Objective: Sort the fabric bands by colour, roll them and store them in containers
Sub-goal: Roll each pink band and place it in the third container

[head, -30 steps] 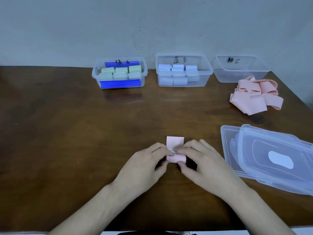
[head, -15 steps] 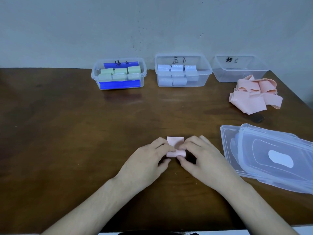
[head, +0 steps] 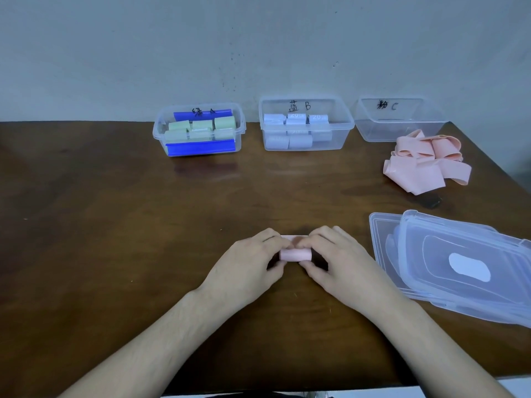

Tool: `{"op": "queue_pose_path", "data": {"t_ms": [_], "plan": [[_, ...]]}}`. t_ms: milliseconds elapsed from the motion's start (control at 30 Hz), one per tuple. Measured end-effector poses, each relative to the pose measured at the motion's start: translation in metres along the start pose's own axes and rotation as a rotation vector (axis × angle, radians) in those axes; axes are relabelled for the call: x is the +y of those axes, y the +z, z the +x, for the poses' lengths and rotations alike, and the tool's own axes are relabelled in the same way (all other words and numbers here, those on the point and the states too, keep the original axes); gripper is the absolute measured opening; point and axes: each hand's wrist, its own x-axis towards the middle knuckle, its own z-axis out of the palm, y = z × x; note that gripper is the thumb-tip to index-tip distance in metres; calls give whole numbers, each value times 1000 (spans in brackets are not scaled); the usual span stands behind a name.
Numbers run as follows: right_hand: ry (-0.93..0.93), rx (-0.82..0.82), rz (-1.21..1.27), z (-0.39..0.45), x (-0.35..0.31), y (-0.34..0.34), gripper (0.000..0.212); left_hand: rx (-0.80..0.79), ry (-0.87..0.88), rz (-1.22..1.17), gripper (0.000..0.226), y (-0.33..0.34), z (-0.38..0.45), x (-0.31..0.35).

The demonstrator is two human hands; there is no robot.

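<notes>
A plain indoor sorting station: bare wall (head: pixel 172 53), wooden table (head: pixel 86 225), hand-labelled clear containers (head: pixel 306 124)

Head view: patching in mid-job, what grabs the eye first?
Both hands meet at the table's near centre, left hand and right hand pinching a nearly rolled pink band. Along the wall sit three clear tubs: green rolls, blue rolls, and an empty tub C. A loose pink pile waits beside it.
</notes>
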Motion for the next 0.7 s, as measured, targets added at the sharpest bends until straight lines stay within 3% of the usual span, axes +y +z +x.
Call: {"op": "queue_pose_path", "data": {"t_ms": [367,700], "plan": [[-62,-90,-10,-39,-10,-7,36,-70,10,-71,28,2,-35,16],[-39,40,-2,-39,-14,-8,29,-93,-11,37,35,-1,-27,15]]}}
